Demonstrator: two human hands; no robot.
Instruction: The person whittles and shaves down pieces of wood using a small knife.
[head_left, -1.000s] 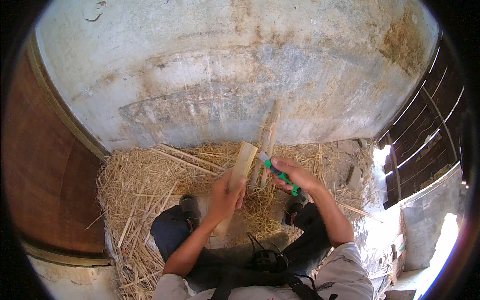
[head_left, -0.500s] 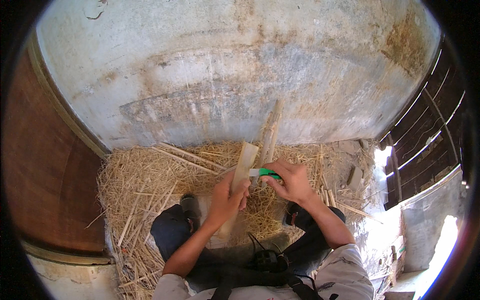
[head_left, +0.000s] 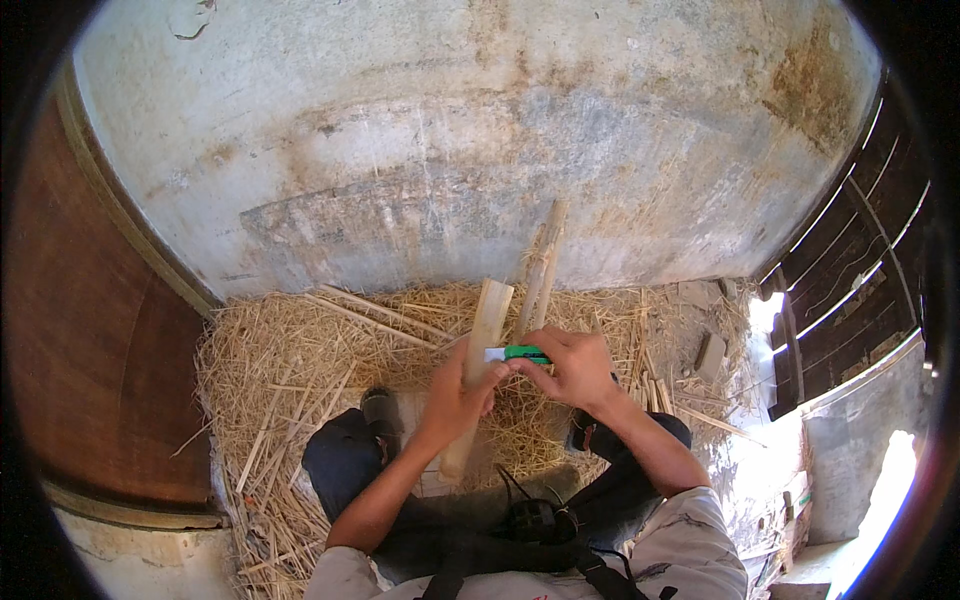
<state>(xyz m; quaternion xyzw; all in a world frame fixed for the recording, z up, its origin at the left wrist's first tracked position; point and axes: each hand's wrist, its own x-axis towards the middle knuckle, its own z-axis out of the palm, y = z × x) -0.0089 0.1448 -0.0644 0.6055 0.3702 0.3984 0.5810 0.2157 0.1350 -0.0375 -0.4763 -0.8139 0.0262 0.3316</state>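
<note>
My left hand (head_left: 457, 398) is closed around a flat, pale wooden strip (head_left: 490, 315), which looks like split bamboo and slants upward between my knees. In my right hand (head_left: 577, 368) I grip a green-handled utility knife (head_left: 523, 353). Its light blade lies against the right side of the strip, just above my left thumb. My right thumb is close to the left thumb at the strip's edge. The lower end of the strip shows below my left hand.
Shavings and straw-like slivers (head_left: 260, 350) cover the floor, with long thin sticks (head_left: 385, 318) among them. Two poles (head_left: 545, 265) lean against the stained wall (head_left: 420, 150). A brick-like block (head_left: 710, 355) lies at the right; a brown wooden panel (head_left: 100, 330) stands at the left.
My right hand and the knife have shifted slightly left, bringing the blade across the strip. The strip's upper end has moved slightly left.
</note>
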